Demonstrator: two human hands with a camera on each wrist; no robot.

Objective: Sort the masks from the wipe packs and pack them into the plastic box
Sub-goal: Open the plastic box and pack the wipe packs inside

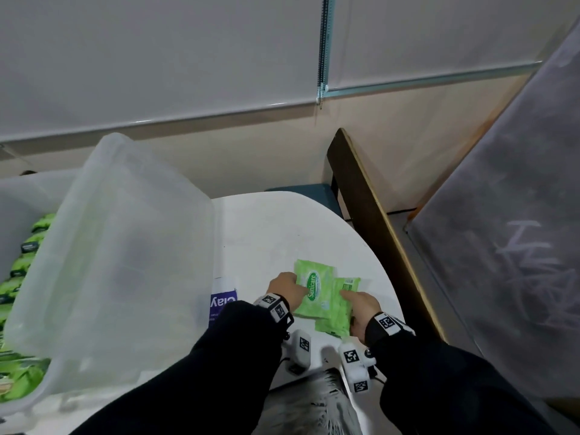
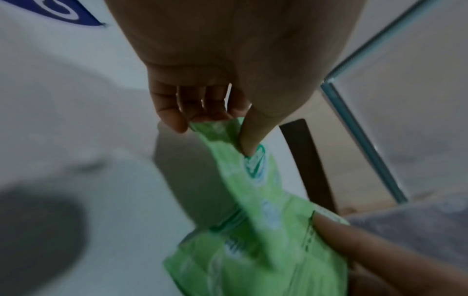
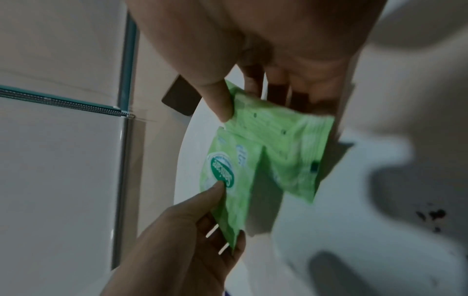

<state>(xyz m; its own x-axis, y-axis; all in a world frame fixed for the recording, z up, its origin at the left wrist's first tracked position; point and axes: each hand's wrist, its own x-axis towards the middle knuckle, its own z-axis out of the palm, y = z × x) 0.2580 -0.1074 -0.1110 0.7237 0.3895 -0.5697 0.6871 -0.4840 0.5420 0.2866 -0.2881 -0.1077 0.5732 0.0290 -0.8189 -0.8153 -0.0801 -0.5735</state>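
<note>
Near the right edge of the white worktop (image 1: 270, 233), two green wipe packs overlap, and each hand has one. The left hand (image 1: 287, 290) pinches the Sanicare pack (image 1: 314, 288) at its near-left edge, thumb on top and fingers beneath, as the left wrist view shows. The right hand (image 1: 361, 309) holds the second pack (image 1: 337, 312), lying back side up, thumb pressed on its upper face and fingers under it; that pack sits partly over the first one's right side. Both grips are narrow, closed on thin packaging.

Left of the hands stands a large translucent plastic box (image 1: 125, 246), tilted or leaning so that its wall fills much of the left side. Behind and below it a second clear bin (image 1: 22, 196) holds many green packs (image 1: 22, 268), so a good share of the wipe sorting looks done already. A white-and-purple packet (image 1: 222, 301) reading "Clay" lies just beside the box's near-right corner; whether it is a mask I cannot tell. No other masks are plainly visible, and the box interior is too cloudy to judge.

By my reading, these two packs are among the last loose items on the worktop. What seems left is moving them over to the others, then dealing with the purple packet.
</note>
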